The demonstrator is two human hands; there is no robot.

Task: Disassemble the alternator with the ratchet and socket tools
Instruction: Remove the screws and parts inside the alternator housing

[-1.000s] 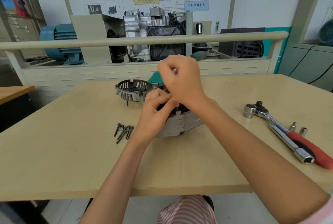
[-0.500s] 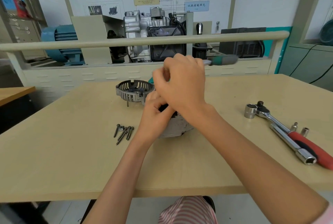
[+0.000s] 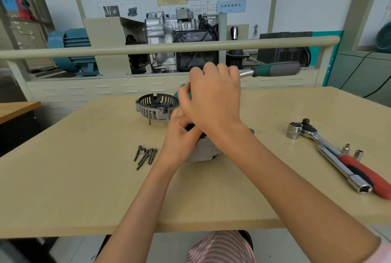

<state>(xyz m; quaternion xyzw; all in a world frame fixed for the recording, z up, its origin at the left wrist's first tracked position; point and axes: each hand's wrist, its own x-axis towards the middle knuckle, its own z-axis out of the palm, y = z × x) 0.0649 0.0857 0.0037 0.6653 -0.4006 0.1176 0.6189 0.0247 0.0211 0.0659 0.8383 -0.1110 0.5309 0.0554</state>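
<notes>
The grey alternator body (image 3: 204, 150) stands mid-table, mostly hidden behind my hands. My left hand (image 3: 179, 136) grips its top left edge. My right hand (image 3: 213, 102) is above it, curled round a ratchet whose green and grey handle (image 3: 275, 69) sticks out to the right. The ratchet's head is hidden under my hand. A removed slotted end cover (image 3: 156, 107) lies just behind and left of the alternator.
Several long bolts (image 3: 146, 156) lie left of the alternator. At the right lie a red-handled ratchet (image 3: 347, 161) with a large socket (image 3: 294, 130), an extension bar (image 3: 342, 173) and two small sockets (image 3: 352, 151). A rail (image 3: 105, 50) and training engine stand behind.
My right hand has swung the green-handled ratchet so its handle now points out to the right. My left hand stays on the alternator.
</notes>
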